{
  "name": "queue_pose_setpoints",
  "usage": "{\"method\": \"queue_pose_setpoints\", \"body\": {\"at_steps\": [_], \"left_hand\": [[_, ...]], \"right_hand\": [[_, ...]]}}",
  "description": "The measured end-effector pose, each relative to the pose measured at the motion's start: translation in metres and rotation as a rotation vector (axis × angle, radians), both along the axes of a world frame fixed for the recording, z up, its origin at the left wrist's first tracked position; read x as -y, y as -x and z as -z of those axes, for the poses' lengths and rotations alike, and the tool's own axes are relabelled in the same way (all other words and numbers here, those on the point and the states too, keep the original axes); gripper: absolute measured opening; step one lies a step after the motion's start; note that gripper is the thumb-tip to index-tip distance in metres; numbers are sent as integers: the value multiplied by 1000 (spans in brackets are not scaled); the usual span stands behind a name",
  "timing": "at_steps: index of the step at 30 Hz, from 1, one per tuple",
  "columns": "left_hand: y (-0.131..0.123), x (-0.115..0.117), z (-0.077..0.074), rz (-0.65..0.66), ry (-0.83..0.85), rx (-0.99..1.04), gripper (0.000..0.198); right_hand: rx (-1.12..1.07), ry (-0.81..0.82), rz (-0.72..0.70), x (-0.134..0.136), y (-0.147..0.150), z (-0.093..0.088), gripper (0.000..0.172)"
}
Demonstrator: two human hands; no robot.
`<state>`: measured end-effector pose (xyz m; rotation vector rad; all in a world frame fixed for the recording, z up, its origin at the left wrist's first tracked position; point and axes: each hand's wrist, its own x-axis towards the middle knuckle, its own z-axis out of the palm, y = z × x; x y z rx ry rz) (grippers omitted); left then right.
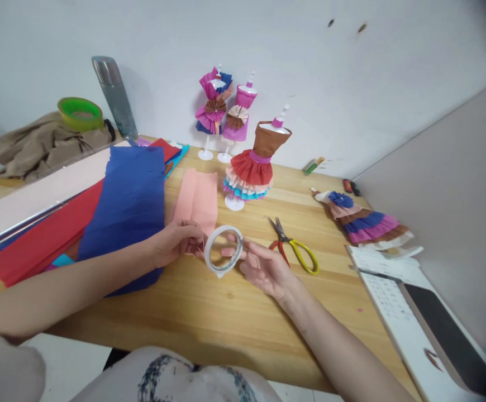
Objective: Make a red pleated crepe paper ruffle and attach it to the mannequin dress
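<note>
A white roll of tape [210,267] is held upright between my hands above the wooden table. My right hand [263,267] grips the roll's right rim, some fingers passing through its ring. At the roll's left side, my left hand [183,239] has its fingers pinched together; a thin strip seems to show at the fingertips, too small to name. Behind my left hand lies a folded peach paper [196,195]. Blue crepe paper [125,206] spreads beneath my left forearm. Scissors [282,238] with one red and one yellow handle lie spread apart just beyond my right hand.
Three small dress forms in paper clothes, the nearest with a brown top [268,140], stand toward the wall. Red paper [46,234], a bottle [115,97] and green tape [80,114] are left. A layered paper dress [364,223] and a white board [387,298] are right.
</note>
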<state>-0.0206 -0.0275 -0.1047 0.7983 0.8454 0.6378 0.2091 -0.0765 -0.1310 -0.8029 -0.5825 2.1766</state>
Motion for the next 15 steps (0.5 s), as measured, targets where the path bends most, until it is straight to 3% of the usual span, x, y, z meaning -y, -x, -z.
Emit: {"method": "queue_pose_setpoints", "body": {"at_steps": [5, 9, 12, 15], "left_hand": [[-7, 3, 4, 46, -33, -80, 17], [-16, 2, 4, 218, -170, -356, 17], [-22, -4, 3, 376, -526, -618, 18], [-27, -12, 2, 428, -970, -807, 22]], "right_hand": [[414, -114, 63, -1, 0, 3, 43], [956, -468, 48, -7, -9, 4, 21], [1393, -788, 14, -14, -22, -2, 17], [1678, -872, -44, -20, -36, -9, 24]]}}
